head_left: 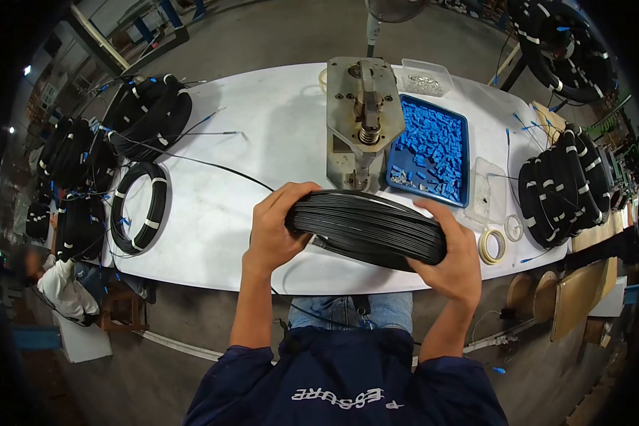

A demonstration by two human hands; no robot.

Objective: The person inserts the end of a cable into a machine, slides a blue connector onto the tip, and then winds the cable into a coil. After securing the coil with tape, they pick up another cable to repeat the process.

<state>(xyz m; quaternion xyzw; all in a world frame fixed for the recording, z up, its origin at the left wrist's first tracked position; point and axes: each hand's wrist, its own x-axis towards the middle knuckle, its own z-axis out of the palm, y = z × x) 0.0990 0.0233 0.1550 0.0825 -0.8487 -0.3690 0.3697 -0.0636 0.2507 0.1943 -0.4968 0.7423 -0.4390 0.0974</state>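
A thick coil of black cable (369, 226) is held between my two hands above the near edge of the white table (220, 234). My left hand (280, 220) grips its left end, fingers over the top and thumb below. Around the right end wraps my right hand (449, 252). A loose black cable (213, 165) runs from near my left hand toward the coils at the left. Just beyond the held coil stands a metal hand press (364, 106) with a spring. To its right lies a blue tray (467, 160) full of small blue connector parts.
Taped black cable coils (153, 117) are piled on the left, with a single taped coil (113, 213) near them. More coils (564, 186) stand at the right edge. Tape rolls (491, 246), a clear box of small parts (426, 77) and a clear lid (483, 192) lie nearby. Another person (67, 287) sits at far left.
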